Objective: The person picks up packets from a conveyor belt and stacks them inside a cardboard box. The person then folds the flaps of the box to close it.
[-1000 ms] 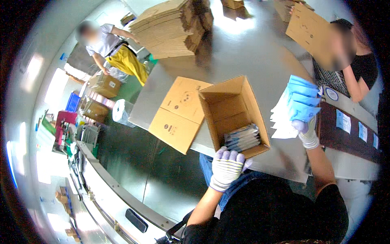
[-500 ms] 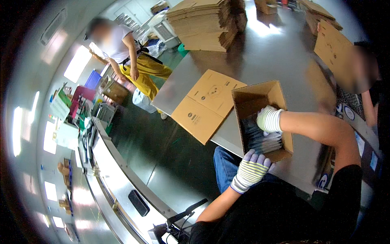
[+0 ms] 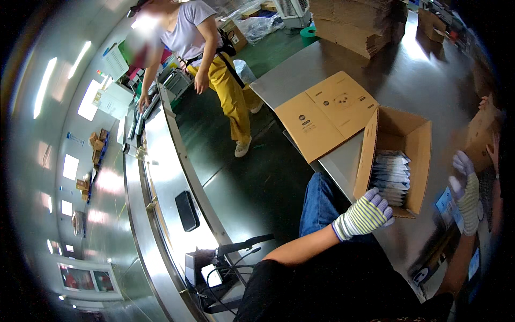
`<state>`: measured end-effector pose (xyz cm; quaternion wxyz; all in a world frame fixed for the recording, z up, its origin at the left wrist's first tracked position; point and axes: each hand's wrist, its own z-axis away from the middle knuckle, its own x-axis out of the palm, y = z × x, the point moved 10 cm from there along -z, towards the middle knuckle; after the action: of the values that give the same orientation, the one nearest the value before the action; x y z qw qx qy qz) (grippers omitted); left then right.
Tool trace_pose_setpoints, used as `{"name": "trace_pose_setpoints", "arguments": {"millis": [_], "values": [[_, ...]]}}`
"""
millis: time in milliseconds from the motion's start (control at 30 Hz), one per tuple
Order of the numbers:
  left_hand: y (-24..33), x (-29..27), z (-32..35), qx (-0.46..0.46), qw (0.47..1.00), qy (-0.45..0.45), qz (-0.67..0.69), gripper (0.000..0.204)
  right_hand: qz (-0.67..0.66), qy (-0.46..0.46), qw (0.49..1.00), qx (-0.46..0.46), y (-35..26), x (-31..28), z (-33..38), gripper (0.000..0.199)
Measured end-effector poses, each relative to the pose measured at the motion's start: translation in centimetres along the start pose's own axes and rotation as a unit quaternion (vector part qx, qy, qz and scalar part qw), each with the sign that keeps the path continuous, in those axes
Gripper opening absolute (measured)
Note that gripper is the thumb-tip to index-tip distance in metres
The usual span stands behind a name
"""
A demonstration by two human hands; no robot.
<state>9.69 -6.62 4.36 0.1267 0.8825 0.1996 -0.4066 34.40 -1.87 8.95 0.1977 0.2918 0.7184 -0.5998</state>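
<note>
An open cardboard box (image 3: pixel 421 161) stands at the near edge of the metal table, its flaps not visible at the top. Inside lies a row of several flat, bluish-white plastic packets (image 3: pixel 390 174), packed against one another. My left hand (image 3: pixel 365 216), in a striped knit glove, has its fingers curled over the near left corner of the box. To the right of the box, my right hand (image 3: pixel 465 196), in a matching glove, is raised with fingers apart and nothing visible in it. A flat brown carton (image 3: pixel 324 115) with printing lies left of the box, overhanging the table edge.
A tall stack of cardboard (image 3: pixel 359 24) stands on the far part of the table (image 3: pixel 300 67). A person in yellow trousers (image 3: pixel 228 91) reaches over a bench on the left, where a black phone-like object (image 3: pixel 186 211) lies. At right, another person's hand (image 3: pixel 493 153) holds cardboard (image 3: pixel 481 129).
My right hand has come out of the box and moved right. My left hand stays at the box's near corner. The view has shifted left, and the person in yellow trousers is now at the bench.
</note>
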Motion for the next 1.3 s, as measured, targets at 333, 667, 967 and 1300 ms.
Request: {"name": "trace_pose_setpoints", "arguments": {"millis": [333, 667, 967, 1300], "values": [[-0.4, 0.2, 0.1, -0.013, 1.000, -0.012, -0.008, 0.029, 0.042, 0.026, 0.997, 0.065, 16.6, -6.6, 7.1, 0.050], [-1.1, 1.0, 0.0, -0.014, 0.998, -0.059, -0.012, 0.030, 0.111, 0.080, 0.985, 0.107, 18.9, -10.6, 11.0, 0.048], [-0.8, 0.5, -1.2, 0.004, 0.997, 0.007, -0.076, 0.029, 0.254, 0.103, 0.936, 0.221, 17.3, -13.4, 11.0, 0.048], [-0.4, 1.3, -0.9, 0.016, 0.995, -0.016, -0.098, 0.031, 0.222, 0.069, 0.947, 0.219, 23.2, -13.7, 12.9, 0.048]]}}
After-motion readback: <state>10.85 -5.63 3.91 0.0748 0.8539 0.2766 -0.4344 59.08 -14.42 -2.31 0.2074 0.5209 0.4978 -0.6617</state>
